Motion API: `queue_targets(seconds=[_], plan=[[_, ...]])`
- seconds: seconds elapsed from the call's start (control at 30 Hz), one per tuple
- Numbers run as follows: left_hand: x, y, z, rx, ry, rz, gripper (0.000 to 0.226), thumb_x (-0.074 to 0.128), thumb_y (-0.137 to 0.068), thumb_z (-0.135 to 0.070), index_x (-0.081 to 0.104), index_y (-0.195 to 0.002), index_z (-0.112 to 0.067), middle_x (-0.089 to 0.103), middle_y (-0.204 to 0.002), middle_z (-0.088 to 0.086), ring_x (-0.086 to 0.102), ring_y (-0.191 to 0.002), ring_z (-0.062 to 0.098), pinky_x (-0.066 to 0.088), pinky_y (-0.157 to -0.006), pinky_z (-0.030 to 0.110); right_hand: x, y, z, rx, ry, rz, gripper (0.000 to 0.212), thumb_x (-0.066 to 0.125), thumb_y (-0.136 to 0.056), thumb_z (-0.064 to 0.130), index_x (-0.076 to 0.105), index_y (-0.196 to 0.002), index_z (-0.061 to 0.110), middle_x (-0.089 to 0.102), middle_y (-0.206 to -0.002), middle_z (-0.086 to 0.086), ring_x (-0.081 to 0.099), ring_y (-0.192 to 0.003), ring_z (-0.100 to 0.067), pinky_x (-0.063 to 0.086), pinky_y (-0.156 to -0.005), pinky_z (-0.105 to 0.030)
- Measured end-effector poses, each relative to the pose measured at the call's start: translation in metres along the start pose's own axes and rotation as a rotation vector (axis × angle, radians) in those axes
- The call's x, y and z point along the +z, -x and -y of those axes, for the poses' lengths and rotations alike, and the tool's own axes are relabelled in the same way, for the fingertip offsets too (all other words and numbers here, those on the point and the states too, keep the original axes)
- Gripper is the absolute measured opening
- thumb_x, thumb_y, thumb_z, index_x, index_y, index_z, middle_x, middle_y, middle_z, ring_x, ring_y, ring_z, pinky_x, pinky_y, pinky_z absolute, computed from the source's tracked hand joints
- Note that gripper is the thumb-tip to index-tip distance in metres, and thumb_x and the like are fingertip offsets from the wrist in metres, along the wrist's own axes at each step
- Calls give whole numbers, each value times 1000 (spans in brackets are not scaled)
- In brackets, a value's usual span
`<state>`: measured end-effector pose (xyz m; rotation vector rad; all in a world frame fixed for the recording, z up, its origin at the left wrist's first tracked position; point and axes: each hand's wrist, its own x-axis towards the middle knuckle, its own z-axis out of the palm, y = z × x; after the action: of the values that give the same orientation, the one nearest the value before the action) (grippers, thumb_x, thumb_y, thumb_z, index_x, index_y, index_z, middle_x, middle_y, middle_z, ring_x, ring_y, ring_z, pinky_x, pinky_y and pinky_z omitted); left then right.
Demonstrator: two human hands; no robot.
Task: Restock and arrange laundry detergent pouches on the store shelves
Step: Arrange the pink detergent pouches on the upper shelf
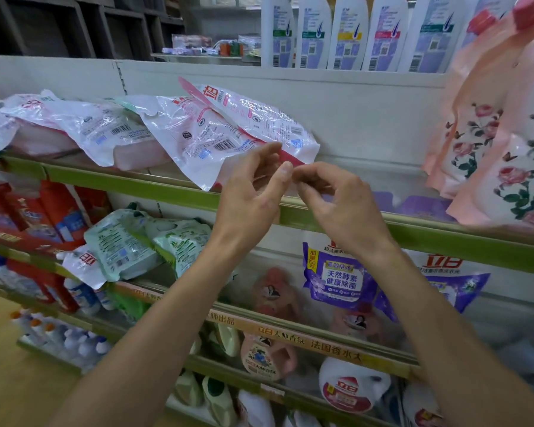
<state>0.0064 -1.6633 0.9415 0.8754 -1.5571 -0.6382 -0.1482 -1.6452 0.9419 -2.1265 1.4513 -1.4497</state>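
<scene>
A white and pink detergent pouch [235,131] leans back on top of a row of similar pouches [105,131] on the upper green-edged shelf [130,183]. My left hand [253,192] is raised in front of this pouch's lower red edge, and its loosely bent fingertips are right at that edge. Just to the right, my right hand [333,201] has its fingers loosely curled, with the fingertips close to my left thumb. I see nothing gripped in either hand. Large pink rose-print pouches [500,143] stand at the right end of the same shelf.
White shampoo bottles [349,32] line the top shelf. Below are green and white pouches [142,245], purple pouches [336,275], red packs [50,211] and pink bottles [269,355]. Between the leaning pouch and the rose pouches the shelf shows a gap with low purple packs [420,204].
</scene>
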Motion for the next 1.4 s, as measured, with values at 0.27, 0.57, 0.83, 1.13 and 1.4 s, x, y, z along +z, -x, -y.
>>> queue_targets(seconds=[0.27,0.57,0.83,1.13,1.4], plan=[[-29,-33,4,-64,-140,-10,57,59,-97,-42,46,-148,-21,57,-137,-2,58,-122,4,49,-107,29,10,-48,-14,45,165,36,39,70,-89,19,64,-127,24,65,-118,7,59,-108,-10,47,-101,-30],[-77,-97,15,-403,279,37,49,69,-94,-21,53,-132,5,65,-102,10,75,-89,23,62,-87,42,33,-100,-28,119,395,180,77,76,-79,20,42,-147,28,38,-148,-1,30,-137,-22,21,-101,-16],[-86,-126,26,-327,275,144,39,78,-87,-12,61,-120,2,67,-92,2,70,-89,19,58,-97,41,43,-141,-41,211,550,327,109,81,-69,28,19,-158,31,21,-162,-5,20,-145,-31,21,-120,-41],[-83,-140,45,-249,123,184,61,86,-70,-16,57,-123,-10,72,-110,5,72,-98,16,60,-92,42,49,-158,-51,237,555,321,108,72,-66,38,12,-156,43,27,-159,-4,29,-144,-33,26,-119,-47],[-73,-144,59,-133,-21,190,62,84,-77,-15,50,-129,-19,59,-101,-10,62,-91,7,55,-91,32,48,-151,-48,199,476,212,87,75,-81,30,25,-150,47,54,-142,1,53,-126,-25,43,-108,-42]])
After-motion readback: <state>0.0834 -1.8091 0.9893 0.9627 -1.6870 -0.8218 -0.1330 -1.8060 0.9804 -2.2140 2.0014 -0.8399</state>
